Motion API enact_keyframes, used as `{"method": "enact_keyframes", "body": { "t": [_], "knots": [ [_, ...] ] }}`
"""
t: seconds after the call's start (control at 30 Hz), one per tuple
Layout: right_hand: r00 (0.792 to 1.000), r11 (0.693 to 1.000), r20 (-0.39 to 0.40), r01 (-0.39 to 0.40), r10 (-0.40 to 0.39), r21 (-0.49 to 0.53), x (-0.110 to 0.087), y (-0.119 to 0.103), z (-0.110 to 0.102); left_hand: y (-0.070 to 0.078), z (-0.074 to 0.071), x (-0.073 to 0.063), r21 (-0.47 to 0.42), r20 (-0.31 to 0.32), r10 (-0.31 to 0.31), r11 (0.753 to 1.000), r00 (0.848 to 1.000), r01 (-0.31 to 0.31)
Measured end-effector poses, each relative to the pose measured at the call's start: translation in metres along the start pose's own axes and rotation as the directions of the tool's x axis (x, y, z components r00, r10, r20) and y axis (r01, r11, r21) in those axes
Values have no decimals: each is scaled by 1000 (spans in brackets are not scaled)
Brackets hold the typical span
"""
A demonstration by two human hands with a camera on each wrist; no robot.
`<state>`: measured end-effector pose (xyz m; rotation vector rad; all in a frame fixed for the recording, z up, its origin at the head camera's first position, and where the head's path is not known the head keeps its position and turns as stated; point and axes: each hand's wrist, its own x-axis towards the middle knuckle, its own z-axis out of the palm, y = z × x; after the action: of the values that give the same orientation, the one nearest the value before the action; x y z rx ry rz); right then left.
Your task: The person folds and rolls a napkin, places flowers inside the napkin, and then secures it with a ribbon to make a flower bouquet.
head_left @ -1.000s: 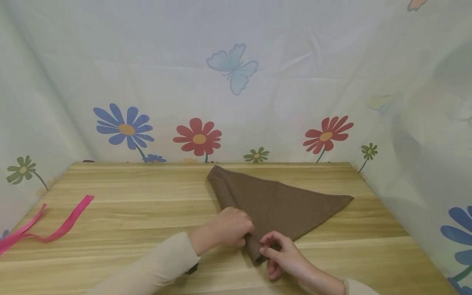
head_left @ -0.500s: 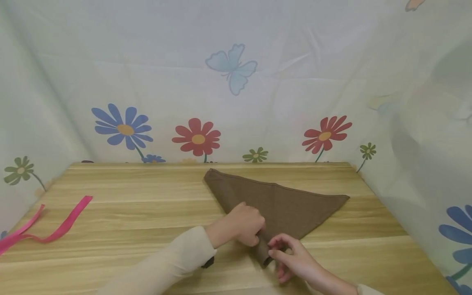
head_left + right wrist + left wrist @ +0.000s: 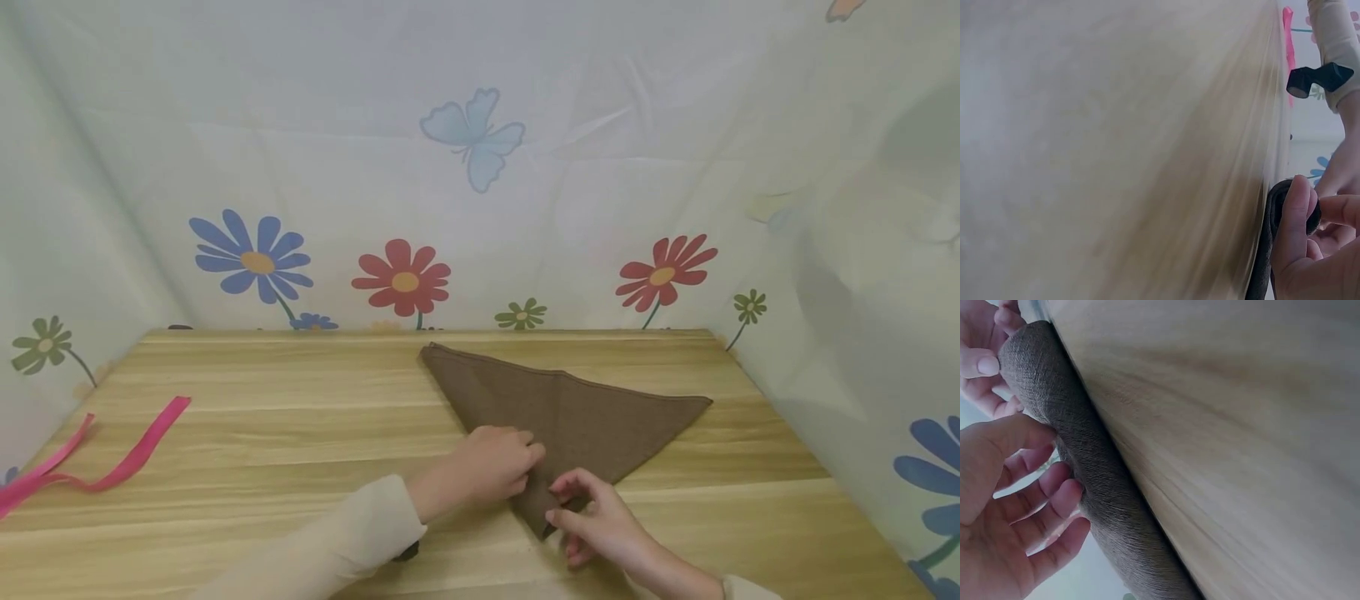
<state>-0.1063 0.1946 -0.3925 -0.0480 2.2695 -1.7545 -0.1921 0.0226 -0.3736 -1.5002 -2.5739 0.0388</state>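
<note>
A brown cloth lies on the wooden table, its far edge running from a left corner to a pointed right corner. Its left side is rolled into a thick tube, seen close up in the left wrist view. My left hand holds this roll partway along, with thumb and bent fingertips against the cloth. At the near end of the roll, my right hand pinches the cloth between thumb and forefinger. The right wrist view shows the coiled end by the right thumb.
A pink ribbon lies loosely at the table's left side. The wooden table ends against a flower-printed curtain at the back and sides. A dark device is worn on the left wrist.
Both hands have moved slightly right with the rolled edge, and the roll has turned further over the cloth. The left hand shifted right, then back a little. The ribbon has not moved.
</note>
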Motion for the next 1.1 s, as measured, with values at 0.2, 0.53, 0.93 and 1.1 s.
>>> {"method": "enact_keyframes", "body": {
  "t": [0.2, 0.53, 0.93, 1.1],
  "knots": [
    [1000, 1000, -18, -17, 17, 12, 1, 2, -4, -2, -1, -11, -27, -22, 60, 998, 998, -61],
    [1000, 1000, 10, -18, 18, 11, 3, 4, -9, -5, -1, -16, -37, 33, 105, 994, 994, -104],
    [999, 999, 21, -33, 32, 18, 3, 5, -11, -2, 1, -10, 4, 45, 103, 995, 994, -103],
    [999, 999, 26, -40, 40, 27, 2, 6, -11, 4, 1, -7, 110, 55, 113, 987, 992, -118]
  ]
}}
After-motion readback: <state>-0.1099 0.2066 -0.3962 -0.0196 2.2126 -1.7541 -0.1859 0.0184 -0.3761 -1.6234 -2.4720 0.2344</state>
